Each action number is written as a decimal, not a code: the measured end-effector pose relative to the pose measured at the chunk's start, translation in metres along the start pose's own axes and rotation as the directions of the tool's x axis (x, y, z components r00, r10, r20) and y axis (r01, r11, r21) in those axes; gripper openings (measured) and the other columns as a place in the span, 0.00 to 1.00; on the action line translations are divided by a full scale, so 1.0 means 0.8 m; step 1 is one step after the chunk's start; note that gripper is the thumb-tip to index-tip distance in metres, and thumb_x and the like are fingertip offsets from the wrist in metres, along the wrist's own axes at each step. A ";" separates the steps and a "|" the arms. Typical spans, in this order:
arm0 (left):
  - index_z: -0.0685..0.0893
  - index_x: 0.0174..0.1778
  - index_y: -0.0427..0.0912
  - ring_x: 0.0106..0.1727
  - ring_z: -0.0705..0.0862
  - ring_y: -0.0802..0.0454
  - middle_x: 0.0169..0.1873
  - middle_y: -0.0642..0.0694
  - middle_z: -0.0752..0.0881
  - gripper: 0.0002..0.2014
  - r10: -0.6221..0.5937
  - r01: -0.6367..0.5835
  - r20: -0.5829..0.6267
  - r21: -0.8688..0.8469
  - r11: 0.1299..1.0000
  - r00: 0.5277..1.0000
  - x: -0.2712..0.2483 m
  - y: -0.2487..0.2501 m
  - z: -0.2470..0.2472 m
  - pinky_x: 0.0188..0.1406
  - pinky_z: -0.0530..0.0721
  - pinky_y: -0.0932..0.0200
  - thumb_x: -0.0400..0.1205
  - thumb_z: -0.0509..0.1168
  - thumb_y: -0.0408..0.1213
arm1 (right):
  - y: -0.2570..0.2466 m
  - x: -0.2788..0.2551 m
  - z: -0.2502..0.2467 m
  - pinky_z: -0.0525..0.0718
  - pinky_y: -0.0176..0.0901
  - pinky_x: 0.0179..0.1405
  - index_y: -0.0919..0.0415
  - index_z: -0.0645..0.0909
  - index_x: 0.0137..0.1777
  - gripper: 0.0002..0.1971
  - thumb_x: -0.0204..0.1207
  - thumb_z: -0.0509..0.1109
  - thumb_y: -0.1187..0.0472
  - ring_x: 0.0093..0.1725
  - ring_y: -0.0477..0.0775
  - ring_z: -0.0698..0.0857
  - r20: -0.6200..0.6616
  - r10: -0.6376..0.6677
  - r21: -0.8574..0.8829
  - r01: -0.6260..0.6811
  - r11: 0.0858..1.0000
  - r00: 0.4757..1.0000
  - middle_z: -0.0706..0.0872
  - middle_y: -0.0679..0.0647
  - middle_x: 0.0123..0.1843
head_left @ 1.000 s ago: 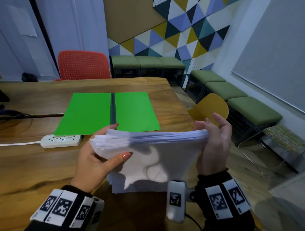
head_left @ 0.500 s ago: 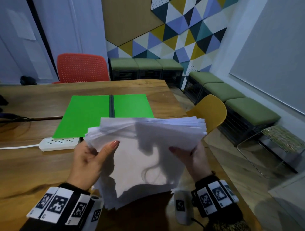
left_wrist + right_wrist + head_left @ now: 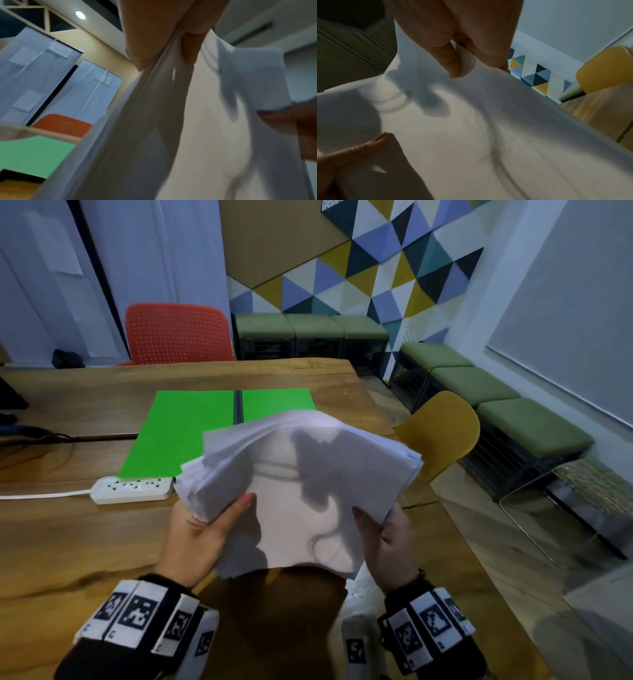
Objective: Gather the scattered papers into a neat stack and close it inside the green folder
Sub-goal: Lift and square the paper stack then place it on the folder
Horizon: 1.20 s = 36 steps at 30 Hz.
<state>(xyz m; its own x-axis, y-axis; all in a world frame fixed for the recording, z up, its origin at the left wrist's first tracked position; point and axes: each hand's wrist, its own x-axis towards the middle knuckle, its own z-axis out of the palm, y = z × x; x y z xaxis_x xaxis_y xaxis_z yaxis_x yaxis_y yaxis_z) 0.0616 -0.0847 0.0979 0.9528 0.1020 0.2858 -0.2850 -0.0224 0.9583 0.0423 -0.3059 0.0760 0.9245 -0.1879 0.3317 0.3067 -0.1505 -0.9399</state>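
Observation:
A thick stack of white papers (image 3: 301,487) hangs in the air above the wooden table (image 3: 68,542), its far edge tipped away toward the green folder (image 3: 191,433), which lies open and flat beyond it. My left hand (image 3: 205,529) grips the stack's left side, thumb on top. My right hand (image 3: 383,532) pinches the right side, thumb over the top sheet. In the left wrist view the papers (image 3: 154,121) run between thumb and fingers. The right wrist view shows the papers (image 3: 471,135) pinched the same way. The sheet edges are uneven.
A white power strip (image 3: 133,489) with its cord lies left of the stack, just before the folder. A yellow chair (image 3: 442,433) stands at the table's right edge, a red chair (image 3: 174,333) behind the far edge. Green benches (image 3: 479,381) line the walls.
The stack has tilted from standing on edge to leaning forward over the folder's right half. My right hand slid from the stack's upper right corner down to its near right side.

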 end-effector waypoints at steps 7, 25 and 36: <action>0.77 0.60 0.43 0.47 0.86 0.73 0.46 0.55 0.89 0.48 0.144 -0.145 0.065 0.009 0.989 0.987 -0.003 0.030 -0.015 0.41 0.81 0.79 0.47 0.78 0.64 | -0.019 0.008 -0.016 0.85 0.44 0.50 0.41 0.74 0.57 0.28 0.56 0.76 0.58 0.53 0.46 0.84 -0.024 -0.011 0.141 0.014 0.990 1.000 0.85 0.43 0.50; 0.51 0.78 0.54 0.71 0.72 0.65 0.73 0.76 0.62 0.46 0.507 -0.473 -0.033 0.313 0.823 0.861 -0.003 0.034 -0.010 0.71 0.74 0.59 0.68 0.70 0.34 | -0.060 0.011 0.003 0.86 0.42 0.53 0.28 0.48 0.72 0.48 0.65 0.69 0.69 0.58 0.59 0.82 -0.127 -0.212 -0.050 0.207 0.977 0.969 0.74 0.69 0.68; 0.75 0.66 0.41 0.58 0.68 0.59 0.57 0.45 0.76 0.31 0.428 -0.373 0.075 0.637 0.674 0.901 -0.002 0.060 -0.024 0.57 0.66 0.80 0.68 0.68 0.50 | -0.072 0.012 0.002 0.66 0.09 0.53 0.58 0.71 0.69 0.30 0.64 0.68 0.62 0.61 0.23 0.66 -0.014 -0.464 -0.530 0.387 0.755 0.886 0.76 0.67 0.62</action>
<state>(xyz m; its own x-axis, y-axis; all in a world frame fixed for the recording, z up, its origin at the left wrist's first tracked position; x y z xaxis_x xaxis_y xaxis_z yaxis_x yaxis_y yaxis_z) 0.0445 -0.0672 0.1436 0.7442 0.0079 0.6680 -0.4813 -0.6871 0.5443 0.0338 -0.2977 0.1331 0.6737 -0.1102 0.7307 0.4687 -0.7008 -0.5378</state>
